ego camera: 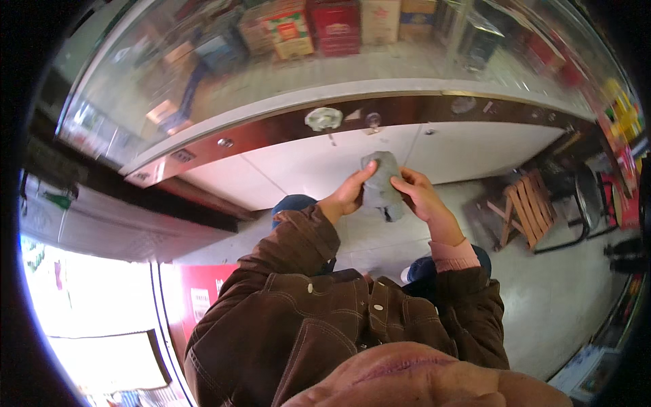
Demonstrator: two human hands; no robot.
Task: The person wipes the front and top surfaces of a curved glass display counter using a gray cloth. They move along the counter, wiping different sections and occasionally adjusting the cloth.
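Note:
A folded or bunched grey cloth (381, 178) is held between both hands in front of the white lower panels of a glass display cabinet. My left hand (351, 193) grips its left edge, with the thumb laid on top. On the right side, my right hand (417, 191) holds it with the thumb pressed on the face of the cloth. A loose, darker end of the cloth hangs below the hands. Parts of the fingers are hidden behind it.
Boxes (335, 30) stand behind the glass of the display cabinet (356, 89). A folding wooden stool (529, 208) and a black metal-framed chair (585, 203) are on the right. Tiled floor (549, 290) lies around the person, and a red panel (203, 290) is at lower left.

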